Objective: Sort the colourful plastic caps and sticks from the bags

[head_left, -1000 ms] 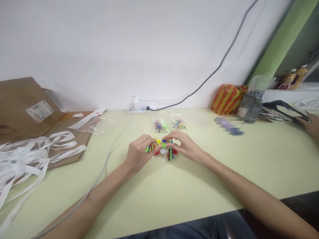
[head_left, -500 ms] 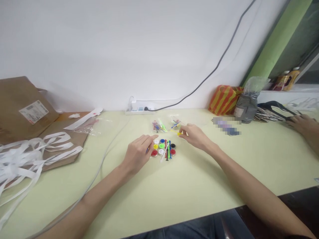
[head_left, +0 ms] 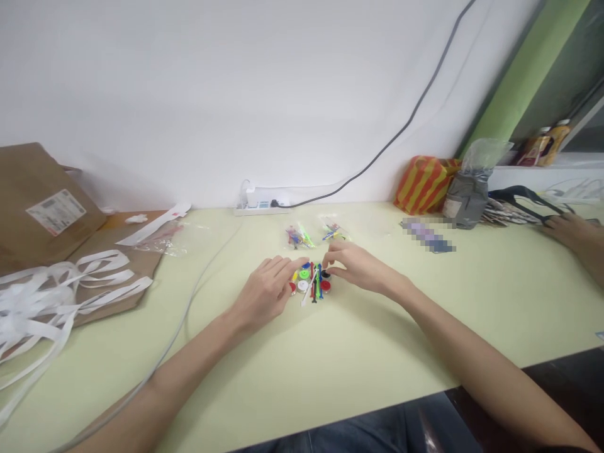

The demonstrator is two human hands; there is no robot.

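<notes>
A small cluster of coloured discs and thin sticks (head_left: 312,280) lies on the pale green table (head_left: 330,352). My left hand (head_left: 268,290) rests at the cluster's left side, fingers stretched out and its fingertips touching the discs. My right hand (head_left: 357,268) is at the cluster's upper right, with its fingertips pinched together over a black disc. What the pinch holds is too small to make out. Two small clear bags of coloured pieces (head_left: 297,237) (head_left: 334,231) lie just behind the cluster.
A white power strip (head_left: 258,206) with a grey cable sits by the wall. Brown paper bags (head_left: 42,207) and white strips (head_left: 56,296) lie on the left. A striped bag (head_left: 422,182), a grey pouch (head_left: 467,192) and another person's hand (head_left: 569,229) are at the right.
My right hand went back toward the far bags with a small yellow piece, then returned to the cluster. My left hand stayed at the cluster's left side.
</notes>
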